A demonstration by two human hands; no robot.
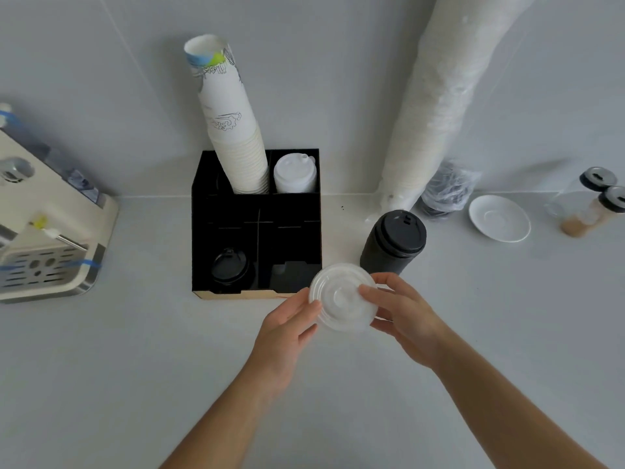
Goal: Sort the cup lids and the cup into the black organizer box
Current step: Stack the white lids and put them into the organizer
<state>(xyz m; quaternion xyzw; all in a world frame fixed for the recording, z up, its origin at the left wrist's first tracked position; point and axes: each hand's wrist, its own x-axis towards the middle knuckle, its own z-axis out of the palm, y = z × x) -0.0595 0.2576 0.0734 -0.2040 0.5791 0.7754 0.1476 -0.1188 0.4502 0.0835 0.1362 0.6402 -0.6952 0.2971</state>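
Both hands hold a stack of clear plastic lids (341,296) just in front of the black organizer box (203,238), off its front right corner. My left hand (287,330) grips the stack's left edge and my right hand (399,316) its right edge. Inside the box, black lids (230,267) lie in the front left compartment, white lids (295,174) sit at the back right, and a tall stack of white paper cups (233,130) rises from the back. A black cup with a black lid (394,242) stands on the counter right of the box.
A cream coffee machine (44,231) stands at the left edge. A long bagged sleeve of cups (439,96) leans on the wall at the right, beside a bag of dark lids (446,191), a white saucer (499,218) and two jars (595,198).
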